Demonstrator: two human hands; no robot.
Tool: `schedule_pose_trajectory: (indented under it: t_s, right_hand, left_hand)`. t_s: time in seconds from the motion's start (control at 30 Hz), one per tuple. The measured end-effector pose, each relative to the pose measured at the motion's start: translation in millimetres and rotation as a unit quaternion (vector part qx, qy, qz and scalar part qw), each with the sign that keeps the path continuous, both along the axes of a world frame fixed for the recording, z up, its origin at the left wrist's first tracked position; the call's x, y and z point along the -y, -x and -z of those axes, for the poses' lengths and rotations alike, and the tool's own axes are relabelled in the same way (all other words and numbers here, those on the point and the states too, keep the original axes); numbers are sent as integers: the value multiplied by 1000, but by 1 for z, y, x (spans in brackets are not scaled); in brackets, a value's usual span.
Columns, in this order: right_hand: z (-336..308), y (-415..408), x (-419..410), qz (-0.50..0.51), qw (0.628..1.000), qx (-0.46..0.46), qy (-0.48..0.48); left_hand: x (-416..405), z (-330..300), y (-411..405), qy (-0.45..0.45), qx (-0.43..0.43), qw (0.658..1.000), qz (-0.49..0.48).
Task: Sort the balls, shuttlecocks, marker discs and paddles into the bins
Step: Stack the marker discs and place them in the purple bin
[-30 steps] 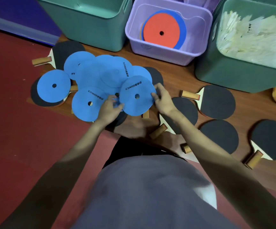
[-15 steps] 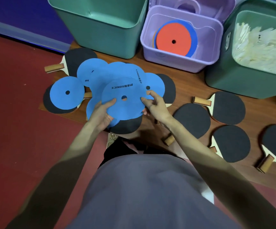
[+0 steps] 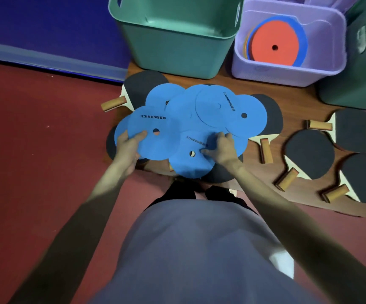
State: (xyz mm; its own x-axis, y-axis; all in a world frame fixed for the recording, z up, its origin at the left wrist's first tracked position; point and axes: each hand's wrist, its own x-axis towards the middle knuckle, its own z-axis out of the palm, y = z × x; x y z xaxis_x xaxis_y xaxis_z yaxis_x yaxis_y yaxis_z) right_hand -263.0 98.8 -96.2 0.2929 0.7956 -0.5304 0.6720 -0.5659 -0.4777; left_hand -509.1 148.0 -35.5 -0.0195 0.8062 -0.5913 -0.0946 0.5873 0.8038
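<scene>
Both grips are on the blue discs [image 3: 199, 110]: my left hand [image 3: 127, 144] pinches the edge of one, thumb on top; my right hand [image 3: 220, 147] presses curled fingers on another. The fan lies below the purple bin [image 3: 287, 69], over paddles [image 3: 309, 154]. Loosely overlapped discs could slide apart if I lift.

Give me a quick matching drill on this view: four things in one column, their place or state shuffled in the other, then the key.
Things:
1. red marker disc
2. left green bin
3. left hand
4. three black paddles

Places or states:
A. grips the edge of a blue disc
B. lie on the wooden board, right of the blue pile
C. shows nothing inside
D. on top of the stack in the purple bin

Pairs: 1-D, 2-C, 3-A, 4-B
</scene>
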Motion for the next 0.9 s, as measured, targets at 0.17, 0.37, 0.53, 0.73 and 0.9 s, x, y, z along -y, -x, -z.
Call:
schedule_pose_trajectory:
  t_s: [0.17,0.37,0.53,0.73,0.9]
  right_hand:
    - [0,15,0,-13,996,84,2]
    - [-4,4,-4,-36,999,20,12]
    - [-34,-13,-9,-89,995,-6,-52]
    - [-79,-10,-20,70,955,-121,-260]
    - [-91,25,-31,175,897,-334,-232]
  left_hand:
    - [-6,6,11,-8,-2,1000,9]
    - [-16,8,13,-36,-39,998,21]
    - [-24,9,16,-85,-64,994,28]
    - [-28,10,11,-63,-52,997,5]
    - [-33,7,12,4,-2,1000,-17]
